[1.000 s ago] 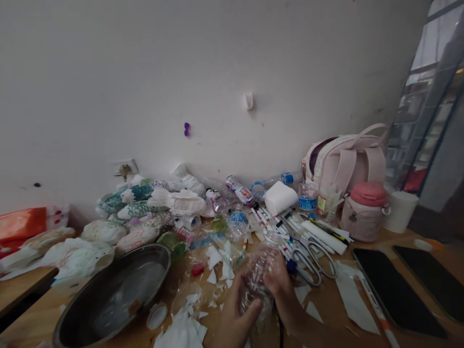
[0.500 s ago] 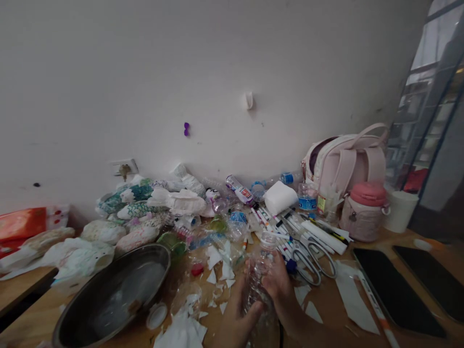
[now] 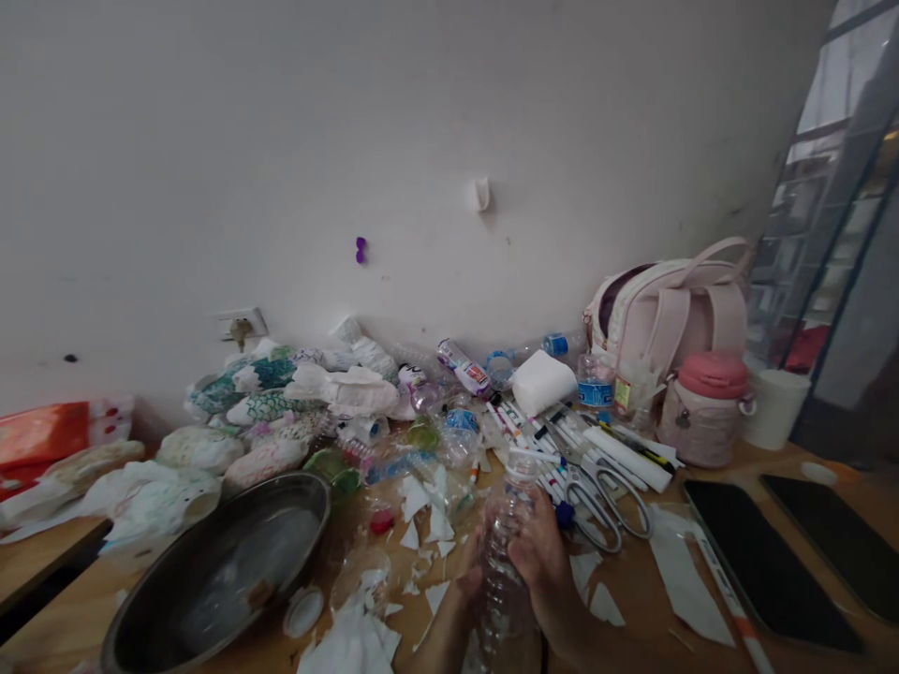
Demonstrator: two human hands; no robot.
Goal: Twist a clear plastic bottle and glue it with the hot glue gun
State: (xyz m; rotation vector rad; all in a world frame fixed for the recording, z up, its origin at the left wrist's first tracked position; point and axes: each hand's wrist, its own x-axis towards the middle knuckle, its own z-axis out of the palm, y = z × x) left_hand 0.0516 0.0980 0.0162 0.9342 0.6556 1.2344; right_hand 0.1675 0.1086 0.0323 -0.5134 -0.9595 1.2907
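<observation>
At the near edge of the counter (image 3: 70,618), between the person's two hands, is a clear bottle (image 3: 501,571) with ringed sides. Its neck points away from the person, toward the wall and slightly to the right; its long axis runs from the lower edge of the view up to the neck, which sits just beside the heap of markers (image 3: 516,426). How far it tilts I cannot tell. The right hand (image 3: 544,566) curls round the bottle's right side, its thumb laid along the front. The left hand (image 3: 460,594) touches the left side, its fingers partly hidden, so I cannot tell how firmly it closes.

To the left stands a wide, dark metal basin (image 3: 239,548), a small brownish piece (image 3: 259,593) lying inside near its right wall. Between basin and hands, white scraps (image 3: 355,637) lie against a clear plastic piece (image 3: 361,576). Farther right, a pink backpack (image 3: 702,323) leans open at its left side, its inside dark. Before it are a lidded pink container (image 3: 706,417) and a white cup (image 3: 778,412); the contents of both are hidden.
</observation>
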